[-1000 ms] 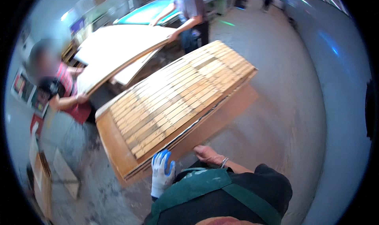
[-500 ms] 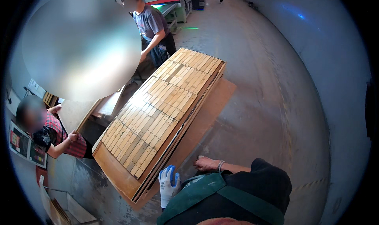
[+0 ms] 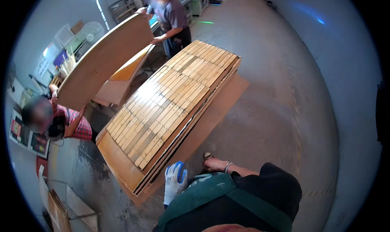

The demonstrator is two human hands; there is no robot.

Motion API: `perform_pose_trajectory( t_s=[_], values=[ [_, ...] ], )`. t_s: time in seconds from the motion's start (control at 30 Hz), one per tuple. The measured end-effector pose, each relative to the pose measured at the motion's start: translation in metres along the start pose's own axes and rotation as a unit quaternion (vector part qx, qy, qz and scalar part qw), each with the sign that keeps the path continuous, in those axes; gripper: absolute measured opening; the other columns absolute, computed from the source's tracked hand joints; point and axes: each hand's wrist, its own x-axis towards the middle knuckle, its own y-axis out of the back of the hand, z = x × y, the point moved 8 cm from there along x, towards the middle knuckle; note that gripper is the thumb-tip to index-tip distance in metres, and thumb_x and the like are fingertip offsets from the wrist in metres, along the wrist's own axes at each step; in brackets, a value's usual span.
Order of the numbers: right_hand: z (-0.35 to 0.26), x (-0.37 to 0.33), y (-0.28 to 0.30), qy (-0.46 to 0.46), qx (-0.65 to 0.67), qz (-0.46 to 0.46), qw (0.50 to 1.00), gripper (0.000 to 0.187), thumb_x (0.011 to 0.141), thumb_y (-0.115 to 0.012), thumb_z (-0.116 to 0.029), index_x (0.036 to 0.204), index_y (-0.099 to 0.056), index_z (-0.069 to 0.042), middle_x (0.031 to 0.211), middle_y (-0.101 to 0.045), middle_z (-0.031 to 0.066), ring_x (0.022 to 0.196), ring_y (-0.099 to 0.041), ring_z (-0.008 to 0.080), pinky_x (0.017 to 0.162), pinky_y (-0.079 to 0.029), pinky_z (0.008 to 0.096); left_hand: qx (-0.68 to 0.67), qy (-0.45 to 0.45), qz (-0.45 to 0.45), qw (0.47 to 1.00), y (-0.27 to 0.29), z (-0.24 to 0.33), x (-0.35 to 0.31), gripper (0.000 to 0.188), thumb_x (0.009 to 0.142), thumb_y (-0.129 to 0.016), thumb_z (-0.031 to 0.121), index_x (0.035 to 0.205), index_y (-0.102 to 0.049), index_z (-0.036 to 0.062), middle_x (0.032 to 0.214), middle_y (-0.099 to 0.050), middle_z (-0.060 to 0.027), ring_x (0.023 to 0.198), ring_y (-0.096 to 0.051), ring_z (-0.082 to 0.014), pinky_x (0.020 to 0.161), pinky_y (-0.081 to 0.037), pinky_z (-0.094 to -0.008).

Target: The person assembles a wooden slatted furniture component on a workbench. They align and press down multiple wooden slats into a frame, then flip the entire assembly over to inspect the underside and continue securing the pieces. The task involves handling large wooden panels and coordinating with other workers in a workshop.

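My left hand (image 3: 175,180), in a white glove with blue fingertips, hangs by the near right corner of a panel stack. Its fingers and thumb are apart and hold nothing. My right hand (image 3: 214,164), bare with a bracelet at the wrist, is in front of my dark green apron (image 3: 203,191). Its fingers point down and are mostly hidden; a small tan and dark thing (image 3: 208,155) shows just beyond it. Rows of wooden slats with small dark holes (image 3: 170,98) lie on top of the stack of brown boards (image 3: 122,167).
Two people hold a large brown board (image 3: 107,55) on edge beyond the stack, one at each end. More boards (image 3: 115,85) lie below it. Thin panels (image 3: 59,211) lean at the lower left. A grey wall (image 3: 345,69) runs along the right; machines (image 3: 199,0) stand far back.
The two people's board, largely blurred out before, now stands tilted up on edge between them. The stack appears slightly farther right and up. My hands have barely moved.
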Motion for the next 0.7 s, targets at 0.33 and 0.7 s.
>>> perform_pose_trajectory(
  t_s=[0.33,0.7],
  values=[
    [0.008,0.005,-0.013,0.01,0.022,-0.005,1.0,0.021,0.081,-0.061,-0.016,0.095,-0.065,0.0,0.093,-0.067,0.0262,0.093,-0.066,0.0443,0.081,-0.051,0.0522,-0.015,0.057,-0.018,0.998,0.006,-0.008,-0.005,0.041,0.096,-0.063,0.029,0.129,-0.062,0.0043,0.131,-0.062,-0.0179,0.125,-0.055,-0.0368,0.112,-0.034,-0.0514],
    [0.018,0.007,-0.021,-0.045,-0.005,-0.075,0.996,0.027,0.09,-0.055,-0.021,0.108,-0.068,-0.005,0.106,-0.069,0.0248,0.099,-0.064,0.0454,0.086,-0.051,0.0515,0.0,0.07,-0.003,0.998,0.006,-0.017,-0.007,0.041,0.096,-0.063,0.03,0.127,-0.063,0.0038,0.13,-0.062,-0.0184,0.124,-0.055,-0.037,0.112,-0.035,-0.0511]
  ],
)
